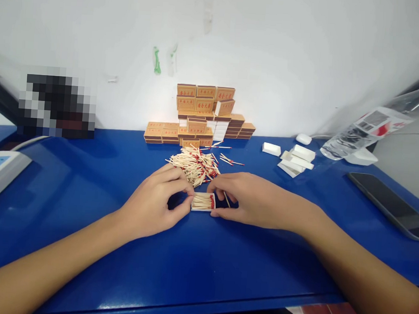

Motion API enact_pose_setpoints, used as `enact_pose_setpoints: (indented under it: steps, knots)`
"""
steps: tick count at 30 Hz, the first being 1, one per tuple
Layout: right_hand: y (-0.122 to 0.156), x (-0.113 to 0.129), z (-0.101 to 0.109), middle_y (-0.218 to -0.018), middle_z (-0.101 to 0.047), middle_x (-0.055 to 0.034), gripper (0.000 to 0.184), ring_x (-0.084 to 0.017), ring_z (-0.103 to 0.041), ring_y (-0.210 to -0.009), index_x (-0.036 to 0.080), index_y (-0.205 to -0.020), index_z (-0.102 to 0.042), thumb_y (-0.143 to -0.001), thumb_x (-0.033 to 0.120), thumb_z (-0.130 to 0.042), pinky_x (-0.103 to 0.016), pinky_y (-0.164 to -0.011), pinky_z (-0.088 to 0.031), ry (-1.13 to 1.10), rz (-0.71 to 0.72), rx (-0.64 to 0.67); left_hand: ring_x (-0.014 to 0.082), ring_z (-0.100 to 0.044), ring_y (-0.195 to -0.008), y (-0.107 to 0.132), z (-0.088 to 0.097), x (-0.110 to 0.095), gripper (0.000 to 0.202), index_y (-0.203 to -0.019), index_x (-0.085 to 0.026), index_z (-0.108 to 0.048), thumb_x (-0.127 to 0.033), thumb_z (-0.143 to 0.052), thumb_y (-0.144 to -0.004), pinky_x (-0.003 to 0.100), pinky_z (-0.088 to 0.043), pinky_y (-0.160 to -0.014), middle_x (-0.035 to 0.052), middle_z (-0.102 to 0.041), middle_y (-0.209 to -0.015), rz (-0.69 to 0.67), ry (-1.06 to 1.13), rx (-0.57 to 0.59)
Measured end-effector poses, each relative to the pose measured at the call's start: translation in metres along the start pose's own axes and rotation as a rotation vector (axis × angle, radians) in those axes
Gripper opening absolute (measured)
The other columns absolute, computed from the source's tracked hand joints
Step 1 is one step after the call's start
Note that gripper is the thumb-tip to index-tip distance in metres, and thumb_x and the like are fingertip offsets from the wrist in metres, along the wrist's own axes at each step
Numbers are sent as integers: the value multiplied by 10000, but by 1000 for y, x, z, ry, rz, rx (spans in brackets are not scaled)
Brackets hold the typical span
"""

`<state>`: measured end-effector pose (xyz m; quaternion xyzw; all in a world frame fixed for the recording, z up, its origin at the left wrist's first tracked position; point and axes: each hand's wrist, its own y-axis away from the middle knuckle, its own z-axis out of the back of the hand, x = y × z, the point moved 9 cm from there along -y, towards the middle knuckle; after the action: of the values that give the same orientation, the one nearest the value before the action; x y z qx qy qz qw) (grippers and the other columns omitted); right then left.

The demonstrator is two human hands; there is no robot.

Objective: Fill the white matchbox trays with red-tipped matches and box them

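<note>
A small white matchbox tray (pixel 203 209) lies on the blue desk between my hands, filled with red-tipped matches (pixel 202 202) lying side by side. The thumb and forefinger of my left hand (pixel 159 199) pinch its left end. My right hand (pixel 247 198) has its thumb at the front edge and its forefinger at the back edge of the right end. One loose match (pixel 227 200) shows under the right fingers; whether they hold it I cannot tell. Just behind the tray is a heap of loose matches (pixel 194 164), partly hidden by my left hand.
Stacked matchboxes (pixel 204 105) stand against the wall behind the heap. Several white trays (pixel 297 159) lie at the right, near a tilted plastic bottle (pixel 366 125) and a black phone (pixel 393 203). A power strip (pixel 0 171) sits at the left edge of the desk (pixel 186 280).
</note>
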<state>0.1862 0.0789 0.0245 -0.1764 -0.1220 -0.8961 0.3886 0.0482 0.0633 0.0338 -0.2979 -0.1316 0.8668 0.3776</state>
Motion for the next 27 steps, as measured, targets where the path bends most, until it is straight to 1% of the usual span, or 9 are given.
enact_pose_setpoints:
  steps: [3,6,9,11,16,21,24,27]
  knots:
    - [0,0,0,-981,-726,-43,162,-184,-621,-801,198,-1052,-692,-936,297,-749,-300,-672,-390,-7,0,-1,207,-588,-927,0,-2,0,88,-929,-198,-725,-160,-649,-950,358,-492,-839,42,-682,-949,-7,16,28]
    - [-1,1,-1,-977,-725,-41,155,-185,-621,-806,197,-1046,-688,-941,295,-744,-299,-680,-393,-11,4,-1,206,-580,-940,-1,-6,3,102,-946,-202,-713,-178,-623,-987,353,-484,-844,36,-678,-960,6,28,80]
    - [-1,2,-1,-981,-722,-40,150,-186,-619,-814,198,-1036,-678,-949,305,-739,-298,-681,-391,-4,8,7,215,-568,-959,-2,-11,5,112,-966,-202,-682,-212,-590,-1029,360,-472,-859,36,-664,-973,36,-1,140]
    - [-1,2,-1,-989,-722,-42,158,-185,-616,-811,197,-1040,-676,-951,310,-740,-298,-678,-387,8,2,18,221,-562,-981,-2,-11,6,124,-988,-196,-659,-234,-562,-1055,369,-465,-884,42,-655,-997,44,-39,161]
    - [0,2,-1,-987,-719,-43,182,-182,-605,-796,192,-1045,-676,-953,334,-744,-301,-676,-380,18,-5,30,227,-548,-979,-4,1,4,150,-1013,-193,-634,-266,-525,-1086,375,-446,-897,50,-657,-1035,41,-116,128]
    - [0,2,-1,-955,-710,-34,174,-180,-588,-776,195,-1020,-677,-948,335,-750,-304,-655,-361,32,-8,11,221,-550,-964,-5,8,1,136,-1006,-199,-643,-248,-539,-1080,363,-446,-877,44,-666,-1031,44,-99,81]
    - [0,2,-2,-956,-710,-32,169,-177,-592,-781,198,-1005,-678,-948,335,-758,-304,-659,-363,27,-6,15,212,-558,-980,-4,5,-3,116,-1011,-194,-668,-232,-574,-1067,358,-453,-890,41,-668,-1023,28,-67,47]
    - [2,-1,2,-954,-709,-32,270,-179,-598,-784,198,-1041,-688,-924,416,-796,-304,-665,-374,8,-4,8,209,-566,-1006,-2,-4,-7,111,-1022,-199,-711,-225,-607,-1051,363,-465,-915,45,-660,-1046,-7,-49,76]
